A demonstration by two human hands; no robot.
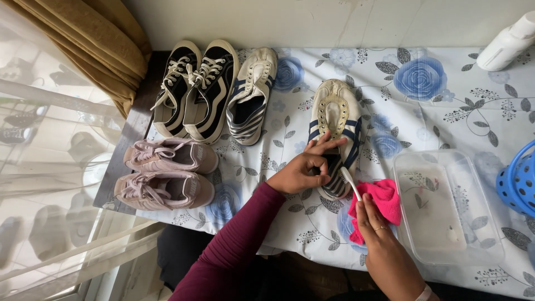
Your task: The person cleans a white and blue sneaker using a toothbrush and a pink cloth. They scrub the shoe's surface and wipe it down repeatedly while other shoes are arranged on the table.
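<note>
Head view: left hand (301, 170) pinches heel of cream striped shoe (335, 131) lying mid-table on floral cloth (446, 100). Right hand (376, 226) closed around white brush (351, 183) and pink rag (382, 200), just right of shoe. Clear tub (446, 245) right; matching shoe (251, 95), 2 black sneakers (195, 89), 2 pink sneakers (167, 173) left.

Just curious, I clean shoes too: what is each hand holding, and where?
Right hand grips a white brush by its handle, over a pink cloth. Left hand steadies the striped shoe at its heel.
</note>
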